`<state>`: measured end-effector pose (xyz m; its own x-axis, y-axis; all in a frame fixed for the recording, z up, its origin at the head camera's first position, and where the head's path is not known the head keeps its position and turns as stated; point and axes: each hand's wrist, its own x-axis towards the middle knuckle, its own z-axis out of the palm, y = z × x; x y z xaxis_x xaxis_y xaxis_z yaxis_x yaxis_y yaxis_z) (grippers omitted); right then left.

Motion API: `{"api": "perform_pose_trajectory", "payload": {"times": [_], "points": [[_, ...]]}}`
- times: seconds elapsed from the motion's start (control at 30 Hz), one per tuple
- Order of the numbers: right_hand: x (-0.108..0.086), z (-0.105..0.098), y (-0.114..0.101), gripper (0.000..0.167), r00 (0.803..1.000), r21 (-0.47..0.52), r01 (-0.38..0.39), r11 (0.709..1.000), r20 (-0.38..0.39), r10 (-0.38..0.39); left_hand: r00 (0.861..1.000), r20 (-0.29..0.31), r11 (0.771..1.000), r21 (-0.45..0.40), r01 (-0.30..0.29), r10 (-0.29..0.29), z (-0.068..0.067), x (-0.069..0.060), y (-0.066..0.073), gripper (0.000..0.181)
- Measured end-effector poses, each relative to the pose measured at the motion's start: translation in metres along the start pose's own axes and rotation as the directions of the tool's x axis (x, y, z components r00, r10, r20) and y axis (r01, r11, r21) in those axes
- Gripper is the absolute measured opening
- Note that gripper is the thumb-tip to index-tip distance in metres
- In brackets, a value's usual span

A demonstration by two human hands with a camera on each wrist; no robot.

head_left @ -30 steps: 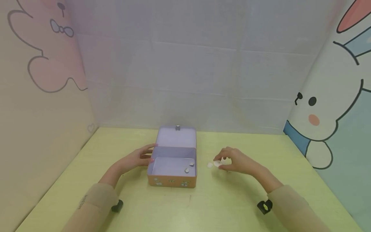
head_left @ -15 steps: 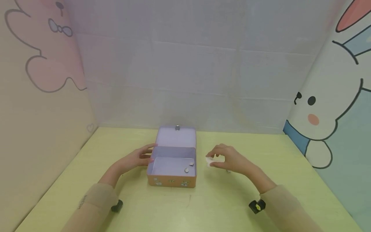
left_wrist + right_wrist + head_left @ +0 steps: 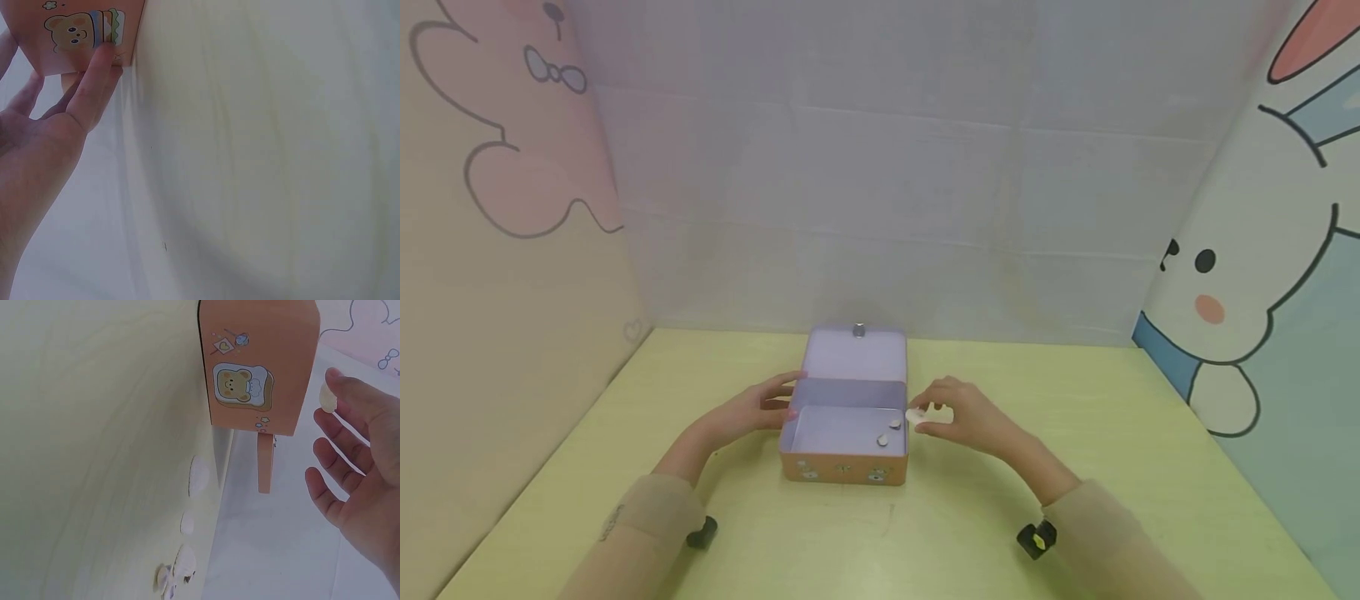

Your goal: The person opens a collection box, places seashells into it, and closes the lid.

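An orange tin box (image 3: 844, 470) with a lilac inside stands with its lid (image 3: 856, 354) folded back. Two small whitish shells (image 3: 883, 440) lie in its right part. On the box's left side rests my left hand (image 3: 748, 412), fingers spread and fairly straight; the left wrist view has these fingers (image 3: 94, 87) against the outer wall by a printed bear. My right hand (image 3: 970, 417) pinches a white seashell (image 3: 327, 400) between thumb and fingertip, at the box's right rim. The other right-hand fingers are loosely bent.
Several pale shells (image 3: 199, 476) lie in a row on the table beside the box in the right wrist view; the right hand mostly hides them in the head view. Cartoon-printed panels (image 3: 1217, 350) flank the table, and a pale sheet (image 3: 880, 208) hangs behind.
My right hand has moved left from the shells on the table to the box's right rim, bringing a white seashell with it. The left hand stays on the box.
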<state>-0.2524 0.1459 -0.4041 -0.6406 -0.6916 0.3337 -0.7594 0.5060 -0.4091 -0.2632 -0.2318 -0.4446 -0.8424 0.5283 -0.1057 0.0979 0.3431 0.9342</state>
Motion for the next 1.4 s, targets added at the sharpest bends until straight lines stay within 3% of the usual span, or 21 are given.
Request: {"api": "perform_pose_trajectory", "payload": {"times": [0.43,0.77,1.4], "points": [[0.018,0.021,-0.010,0.025,0.995,-0.005,-0.103,0.995,0.000,0.103,1.000,0.000,1.000,0.008,-0.004,0.004,-0.001,0.000,-0.001,0.066],[0.030,0.035,-0.008,0.023,0.994,-0.034,-0.101,0.994,-0.033,0.099,1.000,-0.004,1.000,0.013,-0.001,0.001,0.000,-0.001,-0.001,0.066],[0.031,0.034,-0.008,0.031,0.984,-0.008,-0.176,0.984,-0.030,0.176,1.000,-0.008,1.000,-0.008,-0.003,0.003,0.001,0.000,0.000,0.067]]}}
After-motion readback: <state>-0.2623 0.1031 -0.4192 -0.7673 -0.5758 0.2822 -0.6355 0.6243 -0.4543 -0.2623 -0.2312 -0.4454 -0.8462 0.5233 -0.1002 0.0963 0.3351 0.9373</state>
